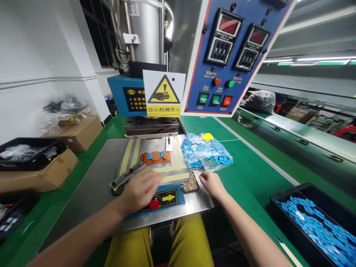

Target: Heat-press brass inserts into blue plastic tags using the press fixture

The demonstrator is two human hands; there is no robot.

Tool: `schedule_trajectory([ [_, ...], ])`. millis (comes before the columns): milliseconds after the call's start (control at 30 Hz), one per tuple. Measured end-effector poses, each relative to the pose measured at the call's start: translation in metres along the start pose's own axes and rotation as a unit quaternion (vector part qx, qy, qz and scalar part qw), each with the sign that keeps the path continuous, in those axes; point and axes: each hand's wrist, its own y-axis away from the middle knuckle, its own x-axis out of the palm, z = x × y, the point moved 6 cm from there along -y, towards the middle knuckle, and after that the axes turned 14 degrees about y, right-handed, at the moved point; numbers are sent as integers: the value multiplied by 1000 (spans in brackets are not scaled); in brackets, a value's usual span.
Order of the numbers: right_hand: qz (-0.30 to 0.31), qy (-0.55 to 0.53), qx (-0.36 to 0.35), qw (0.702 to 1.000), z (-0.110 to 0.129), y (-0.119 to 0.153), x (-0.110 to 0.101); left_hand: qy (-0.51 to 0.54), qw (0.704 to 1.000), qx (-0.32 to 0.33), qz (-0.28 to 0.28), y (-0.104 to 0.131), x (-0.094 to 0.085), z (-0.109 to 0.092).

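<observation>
My left hand [141, 187] is over the front of the press, blurred by motion, beside a red button [155, 203]; its fingers are not clear. Behind it a metal bar tool [129, 175] lies slanted on the plate's front left corner. An orange-brown fixture [158, 161] with two small blue pieces [150, 156] sits on the striped plate [174, 163]. My right hand [211, 183] is closed at the metal table's right side, next to a small tray of brass-coloured parts [191, 183]; whatever its fingertips hold is too small to name.
The press head [151, 128] with a warning sign [164, 92] stands above the plate's rear. A bag of blue pieces [204, 150] lies behind my right hand. At the right are a black bin [314, 222] and a pen-like tool [289, 252]. Cardboard boxes [80, 133] stand at left.
</observation>
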Motion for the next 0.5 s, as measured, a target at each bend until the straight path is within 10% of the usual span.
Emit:
schedule_trajectory([
  [167, 34, 26, 10, 999, 4, -3, 19, 97, 991, -10, 86, 27, 70, -49],
  [500, 56, 71, 40, 995, 3, -6, 26, 68, 972, -133, 183, 51, 146, -44],
])
